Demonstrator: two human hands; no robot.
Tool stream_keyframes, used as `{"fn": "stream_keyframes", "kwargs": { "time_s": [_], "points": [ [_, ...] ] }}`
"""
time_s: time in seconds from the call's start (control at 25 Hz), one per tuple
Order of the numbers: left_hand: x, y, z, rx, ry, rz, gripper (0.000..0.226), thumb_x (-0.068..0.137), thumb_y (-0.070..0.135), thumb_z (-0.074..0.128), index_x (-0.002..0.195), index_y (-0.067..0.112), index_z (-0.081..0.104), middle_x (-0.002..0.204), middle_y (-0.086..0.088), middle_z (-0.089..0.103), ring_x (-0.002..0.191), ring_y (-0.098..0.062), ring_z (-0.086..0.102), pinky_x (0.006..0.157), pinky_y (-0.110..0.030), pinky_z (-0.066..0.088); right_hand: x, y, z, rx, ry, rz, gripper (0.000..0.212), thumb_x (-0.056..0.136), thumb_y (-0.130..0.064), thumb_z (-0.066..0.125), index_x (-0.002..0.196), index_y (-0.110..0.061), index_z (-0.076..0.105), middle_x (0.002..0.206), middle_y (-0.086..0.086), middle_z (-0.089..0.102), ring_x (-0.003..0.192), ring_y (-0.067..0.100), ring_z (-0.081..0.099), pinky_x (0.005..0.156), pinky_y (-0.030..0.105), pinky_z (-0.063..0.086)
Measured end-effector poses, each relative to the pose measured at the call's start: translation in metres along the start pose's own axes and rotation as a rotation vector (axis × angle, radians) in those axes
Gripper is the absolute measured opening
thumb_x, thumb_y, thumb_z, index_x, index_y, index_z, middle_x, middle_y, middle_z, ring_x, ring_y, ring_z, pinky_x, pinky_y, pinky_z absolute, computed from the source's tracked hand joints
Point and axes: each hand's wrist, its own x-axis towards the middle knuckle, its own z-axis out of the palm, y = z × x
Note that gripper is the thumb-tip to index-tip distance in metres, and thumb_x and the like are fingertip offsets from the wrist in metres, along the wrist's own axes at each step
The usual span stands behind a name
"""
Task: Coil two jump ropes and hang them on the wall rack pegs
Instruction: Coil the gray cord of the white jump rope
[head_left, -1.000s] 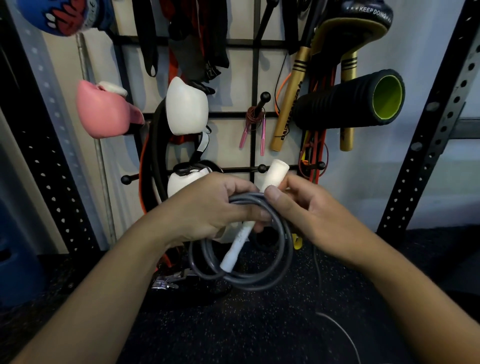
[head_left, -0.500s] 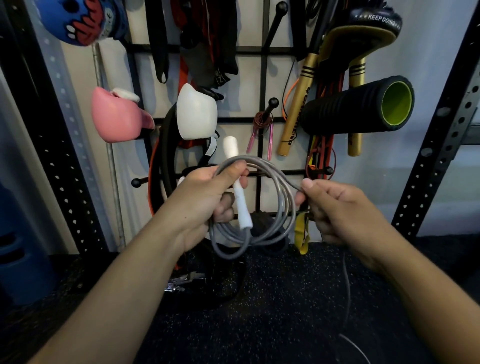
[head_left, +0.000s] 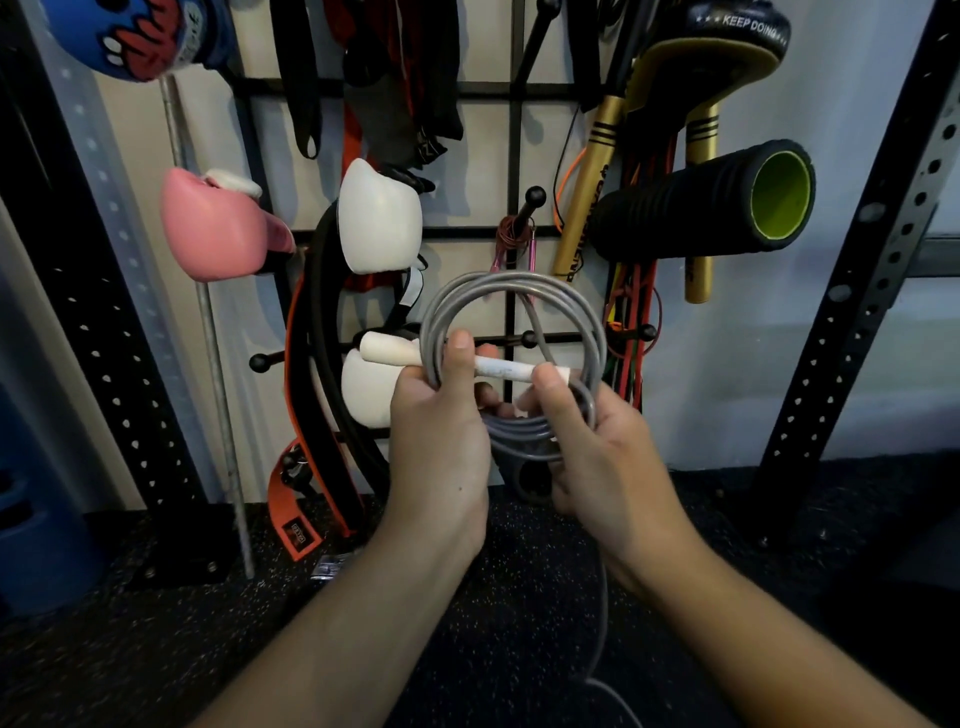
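Note:
A grey jump rope (head_left: 519, 283) is wound into several loops in front of the wall rack (head_left: 511, 156). Its white handle (head_left: 395, 351) lies level across the coil. My left hand (head_left: 441, 436) grips the left side of the coil and the handle, thumb on top. My right hand (head_left: 597, 457) holds the lower right of the coil and pinches the handle's right end. A loose tail of rope (head_left: 602, 623) hangs from the coil to the floor. A second rope with pink handles (head_left: 511, 241) hangs coiled on a black peg (head_left: 535, 196).
A free ball-tipped peg (head_left: 529, 339) sits behind the coil, another peg (head_left: 260, 362) at the left. Pink (head_left: 218, 234) and white boxing gloves (head_left: 379, 218), a foam roller (head_left: 706, 200), gold sticks and bands fill the rack. Black perforated uprights (head_left: 852, 291) flank it, above the speckled floor.
The coil has turned upright and grown by a loop. The handle has swung from upright to level. My right hand has moved in from the coil's right side and now pinches the handle.

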Motion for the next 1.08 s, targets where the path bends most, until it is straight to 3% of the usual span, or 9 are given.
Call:
{"fn": "stream_keyframes", "kwargs": {
  "time_s": [0.16, 0.28, 0.4, 0.52, 0.6, 0.68, 0.76, 0.92, 1.08],
  "points": [
    [0.006, 0.001, -0.006, -0.024, -0.029, -0.024, 0.051, 0.086, 0.04, 0.079, 0.122, 0.008, 0.064, 0.095, 0.0, 0.073, 0.09, -0.01, 0.072, 0.087, -0.033, 0.054, 0.006, -0.004, -0.012, -0.019, 0.001, 0.056, 0.039, 0.095, -0.058, 0.055, 0.081, -0.023, 0.061, 0.063, -0.001, 0.048, 0.047, 0.01, 0.041, 0.045, 0.025, 0.034],
    [0.022, 0.009, -0.017, 0.2, -0.034, 0.005, 0.102, 0.072, 0.037, 0.091, 0.154, 0.028, 0.031, 0.136, 0.0, 0.059, 0.124, -0.022, 0.06, 0.106, -0.04, 0.046, 0.019, -0.013, -0.034, -0.205, -0.101, -0.01, 0.046, 0.097, -0.056, 0.053, 0.084, -0.013, 0.06, 0.058, -0.008, 0.046, 0.044, 0.005, 0.039, 0.045, 0.019, 0.033],
    [0.035, 0.032, -0.035, 0.647, -0.496, 0.336, 0.107, 0.074, 0.036, 0.09, 0.156, 0.043, 0.023, 0.152, 0.013, 0.045, 0.139, -0.004, 0.044, 0.114, -0.031, 0.035, 0.025, -0.022, -0.055, -0.441, -0.335, -0.069, 0.04, 0.092, -0.059, 0.05, 0.079, -0.025, 0.067, 0.066, 0.004, 0.049, 0.052, 0.015, 0.047, 0.054, 0.026, 0.041],
    [0.025, 0.048, -0.032, 1.032, -0.928, 0.443, 0.084, 0.074, 0.04, 0.089, 0.144, 0.047, 0.044, 0.135, 0.024, 0.06, 0.117, 0.014, 0.057, 0.097, -0.008, 0.044, 0.024, -0.019, -0.056, -0.63, -0.564, -0.116, 0.03, 0.094, -0.063, 0.047, 0.079, -0.045, 0.066, 0.07, 0.005, 0.059, 0.061, 0.028, 0.055, 0.06, 0.04, 0.047],
    [0.021, 0.044, -0.024, 1.14, -0.882, 0.452, 0.055, 0.071, 0.044, 0.089, 0.12, 0.041, 0.064, 0.104, 0.017, 0.074, 0.092, 0.005, 0.067, 0.083, -0.022, 0.054, 0.025, -0.021, -0.055, -0.674, -0.604, -0.132, 0.031, 0.094, -0.061, 0.049, 0.079, -0.039, 0.065, 0.063, -0.007, 0.055, 0.054, 0.012, 0.05, 0.054, 0.028, 0.043],
    [0.023, 0.038, -0.021, 1.178, -0.863, 0.372, 0.035, 0.074, 0.049, 0.085, 0.1, 0.03, 0.071, 0.084, 0.005, 0.076, 0.075, -0.011, 0.069, 0.071, -0.034, 0.055, 0.027, -0.022, -0.058, -0.749, -0.585, -0.158, 0.044, 0.094, -0.063, 0.047, 0.082, -0.027, 0.069, 0.061, -0.001, 0.054, 0.053, 0.017, 0.048, 0.054, 0.034, 0.043],
    [0.026, 0.034, -0.022, 1.121, -0.936, 0.285, 0.024, 0.086, 0.042, 0.077, 0.1, 0.024, 0.071, 0.078, 0.004, 0.077, 0.071, -0.011, 0.072, 0.07, -0.03, 0.055, 0.029, -0.022, -0.061, -0.776, -0.532, -0.171, 0.054, 0.093, -0.069, 0.045, 0.083, -0.022, 0.07, 0.064, 0.003, 0.058, 0.056, 0.021, 0.053, 0.058, 0.044, 0.046],
    [0.024, 0.032, -0.023, 0.848, -1.001, 0.144, 0.021, 0.092, 0.031, 0.073, 0.109, 0.019, 0.069, 0.071, 0.001, 0.075, 0.065, -0.014, 0.074, 0.07, -0.03, 0.061, 0.027, -0.026, -0.056, -0.709, -0.482, -0.219, 0.039, 0.092, -0.063, 0.044, 0.077, -0.035, 0.067, 0.066, -0.016, 0.065, 0.061, 0.002, 0.06, 0.059, 0.021, 0.044],
    [0.024, 0.029, -0.023, 0.85, -0.974, 0.275, 0.033, 0.09, 0.048, 0.067, 0.115, 0.026, 0.067, 0.056, 0.002, 0.057, 0.05, -0.014, 0.057, 0.057, -0.038, 0.055, 0.025, -0.031, -0.057, -0.592, -0.397, -0.185, 0.061, 0.091, -0.069, 0.045, 0.073, -0.016, 0.067, 0.058, 0.002, 0.056, 0.052, 0.023, 0.052, 0.052, 0.036, 0.044]
  ]
}}
